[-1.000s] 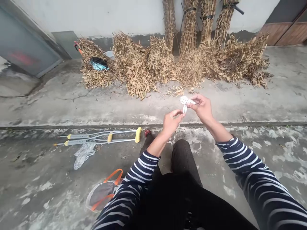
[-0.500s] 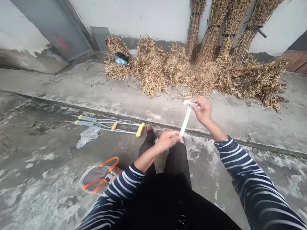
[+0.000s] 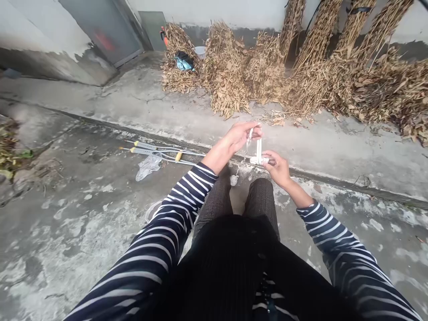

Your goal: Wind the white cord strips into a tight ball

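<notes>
A white flat strip (image 3: 259,146) stretches between my two hands, above my knees. My left hand (image 3: 242,136) pinches its upper end between closed fingers, and a loose white tail dangles below that grip. Lower and to the right, my right hand (image 3: 277,168) is closed on a small white wound bundle (image 3: 256,160) of the same strip. Whether the strip is elastic or cloth, I cannot tell.
Crutches (image 3: 163,151) lie on the concrete at left beside a clear plastic bag (image 3: 149,167). A raised concrete ledge (image 3: 187,118) runs across. Along the wall are heaps of dried stalks (image 3: 230,71) and tied upright bundles (image 3: 321,35). My sleeve hides most of a bag at lower left.
My left hand has risen with the strip's end, while my right hand has come down with the bundle. The strip between them is shorter. The view has shifted.
</notes>
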`<state>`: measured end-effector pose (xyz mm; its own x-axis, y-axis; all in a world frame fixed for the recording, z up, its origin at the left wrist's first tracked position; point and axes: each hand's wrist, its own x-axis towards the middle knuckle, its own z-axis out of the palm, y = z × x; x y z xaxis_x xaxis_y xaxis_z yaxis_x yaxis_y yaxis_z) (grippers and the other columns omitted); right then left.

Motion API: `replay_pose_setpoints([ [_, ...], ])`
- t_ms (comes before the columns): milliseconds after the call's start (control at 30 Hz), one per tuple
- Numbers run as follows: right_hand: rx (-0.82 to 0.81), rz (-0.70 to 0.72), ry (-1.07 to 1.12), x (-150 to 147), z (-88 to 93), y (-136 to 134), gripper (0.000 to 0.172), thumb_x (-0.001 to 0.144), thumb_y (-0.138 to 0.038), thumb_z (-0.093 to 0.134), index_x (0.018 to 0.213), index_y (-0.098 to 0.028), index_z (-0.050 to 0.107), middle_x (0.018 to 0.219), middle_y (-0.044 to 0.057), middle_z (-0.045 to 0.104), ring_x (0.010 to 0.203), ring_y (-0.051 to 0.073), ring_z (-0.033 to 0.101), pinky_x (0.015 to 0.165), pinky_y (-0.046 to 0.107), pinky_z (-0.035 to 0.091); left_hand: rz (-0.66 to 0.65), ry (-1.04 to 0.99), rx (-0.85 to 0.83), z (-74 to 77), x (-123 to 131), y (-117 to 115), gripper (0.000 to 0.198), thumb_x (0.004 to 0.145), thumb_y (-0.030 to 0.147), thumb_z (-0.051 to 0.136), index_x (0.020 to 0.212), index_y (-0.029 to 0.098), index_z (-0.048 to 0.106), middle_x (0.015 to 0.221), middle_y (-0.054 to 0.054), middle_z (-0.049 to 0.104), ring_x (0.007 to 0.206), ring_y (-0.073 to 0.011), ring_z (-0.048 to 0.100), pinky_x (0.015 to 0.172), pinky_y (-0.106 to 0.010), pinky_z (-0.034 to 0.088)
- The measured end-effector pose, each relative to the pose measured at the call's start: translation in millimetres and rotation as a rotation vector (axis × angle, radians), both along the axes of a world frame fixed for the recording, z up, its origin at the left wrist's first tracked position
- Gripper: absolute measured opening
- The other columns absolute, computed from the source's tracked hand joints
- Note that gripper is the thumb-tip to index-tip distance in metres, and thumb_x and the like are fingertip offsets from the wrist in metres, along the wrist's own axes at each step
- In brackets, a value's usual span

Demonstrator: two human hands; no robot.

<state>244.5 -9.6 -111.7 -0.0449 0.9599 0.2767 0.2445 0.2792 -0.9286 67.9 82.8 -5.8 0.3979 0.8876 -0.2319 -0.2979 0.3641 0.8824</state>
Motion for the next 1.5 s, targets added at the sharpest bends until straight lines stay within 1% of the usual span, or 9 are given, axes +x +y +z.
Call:
replay_pose_setpoints([
  [167, 0.010, 0.014, -0.030, -13.8, 12.5, -13.6, 0.039, 0.085, -0.034, 0.070, 0.123, -0.025, 0.066, 0.109, 0.007, 0.074, 0.103, 0.022, 0.070, 0.091, 0.038, 0.058, 0.029, -0.040, 0.018, -5.6, 1.6, 18.9, 0.013, 0.096, 0.017, 0.060, 0.095, 0.007, 0.067, 0.077, -0.006, 0.074, 0.077, -0.0133, 0.073, 0.095, -0.031, 0.054],
  [300, -0.024, 0.058, 0.009, -24.5, 24.7, -17.1, 0.035, 0.085, -0.038, 0.072, 0.117, -0.023, 0.074, 0.119, 0.009, 0.071, 0.100, 0.022, 0.070, 0.085, 0.036, 0.059, -0.016, 0.059, 0.017, -23.7, 4.8, 34.3, 0.017, 0.097, 0.015, 0.054, 0.088, 0.007, 0.066, 0.071, -0.007, 0.071, 0.067, -0.0124, 0.070, 0.075, -0.025, 0.054],
  [500, -0.067, 0.012, 0.201, -27.6, 51.2, -14.0, 0.029, 0.075, -0.037, 0.084, 0.099, -0.021, 0.077, 0.104, 0.006, 0.074, 0.088, 0.018, 0.070, 0.078, 0.031, 0.060, -0.342, 0.609, 0.086, -73.5, -16.9, 42.8, 0.027, 0.090, 0.018, 0.065, 0.065, 0.009, 0.068, 0.055, -0.006, 0.063, 0.051, -0.0134, 0.058, 0.058, -0.026, 0.048],
  [667, 0.001, -0.112, 0.286, -15.9, 67.6, 1.7, 0.032, 0.063, -0.034, 0.093, 0.087, -0.021, 0.076, 0.101, 0.005, 0.071, 0.096, 0.020, 0.068, 0.085, 0.035, 0.062, -0.180, 0.747, 0.239, -100.6, -32.2, 27.8, 0.008, 0.081, 0.009, 0.069, 0.080, 0.011, 0.077, 0.068, -0.003, 0.069, 0.061, -0.0137, 0.061, 0.066, -0.026, 0.049],
  [800, -0.080, -0.120, 0.337, -11.5, 74.5, 10.3, 0.039, 0.058, -0.038, 0.096, 0.086, -0.020, 0.076, 0.093, 0.004, 0.074, 0.087, 0.020, 0.069, 0.075, 0.035, 0.064, -0.147, 0.303, 0.318, -95.0, -16.9, -8.1, 0.042, 0.084, 0.016, 0.068, 0.126, 0.017, 0.071, 0.117, -0.010, 0.074, 0.075, -0.0139, 0.066, 0.070, -0.029, 0.055],
  [933, -0.135, -0.114, 0.307, -11.6, 82.4, 11.5, 0.042, 0.058, -0.041, 0.095, 0.088, -0.019, 0.077, 0.088, 0.004, 0.075, 0.074, 0.017, 0.068, 0.065, 0.033, 0.063, -0.144, -0.009, 0.304, -74.1, 1.2, -43.8, 0.047, 0.082, 0.023, 0.073, 0.128, 0.013, 0.067, 0.119, -0.014, 0.073, 0.093, -0.0201, 0.070, 0.073, -0.028, 0.057],
  [1100, -0.181, -0.143, 0.322, -9.9, 86.6, 11.8, 0.044, 0.050, -0.039, 0.097, 0.083, -0.019, 0.077, 0.083, 0.003, 0.075, 0.067, 0.014, 0.066, 0.057, 0.027, 0.058, -0.080, 0.176, 0.398, -63.4, 7.9, -52.8, 0.030, 0.087, 0.028, 0.069, 0.110, 0.010, 0.071, 0.087, -0.008, 0.076, 0.069, -0.0149, 0.068, 0.063, -0.023, 0.050],
  [1233, -0.180, -0.132, 0.302, -7.8, 88.4, 12.1, 0.041, 0.050, -0.033, 0.097, 0.083, -0.019, 0.078, 0.085, 0.003, 0.076, 0.078, 0.016, 0.068, 0.070, 0.029, 0.060, -0.025, 0.429, 0.540, -67.4, 7.3, -46.7, 0.017, 0.089, 0.026, 0.067, 0.081, 0.012, 0.073, 0.070, -0.003, 0.071, 0.061, -0.0119, 0.064, 0.065, -0.023, 0.049],
  [1500, -0.142, -0.145, 0.374, -5.9, 89.6, 15.9, 0.038, 0.055, -0.035, 0.095, 0.083, -0.019, 0.075, 0.082, 0.002, 0.073, 0.072, 0.015, 0.066, 0.068, 0.032, 0.061, -0.153, 0.294, 0.464, -73.2, 2.6, -40.4, 0.024, 0.092, 0.031, 0.062, 0.093, 0.011, 0.076, 0.092, -0.009, 0.076, 0.080, -0.0145, 0.069, 0.056, -0.018, 0.049],
])
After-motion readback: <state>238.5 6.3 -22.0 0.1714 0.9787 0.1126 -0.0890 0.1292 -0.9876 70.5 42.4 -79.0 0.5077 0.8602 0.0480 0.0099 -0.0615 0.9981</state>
